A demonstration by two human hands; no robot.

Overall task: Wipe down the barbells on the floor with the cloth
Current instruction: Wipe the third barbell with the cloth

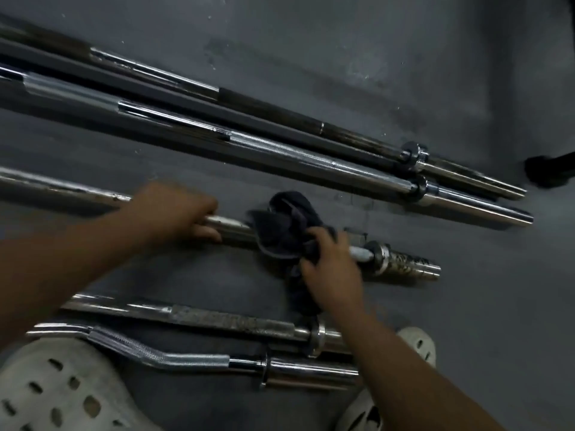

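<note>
Five bars lie side by side on the dark grey floor (342,42), all slanting the same way. The middle bar (93,194) is the one being handled. The left hand (174,209) is wrapped around its shaft, fingers curled shut on the metal. Just beside it along the shaft, a dark cloth (286,231) is bunched around the bar, and the right hand (329,265) clamps the cloth against the shaft, close to the collar and the short sleeve at the bar's end. Two long bars (280,150) lie farther out on the floor, touching each other. Two shorter bars (217,321) lie nearest the person, one of them bent. Pale perforated clogs (56,390) show at the bottom edge.
</note>
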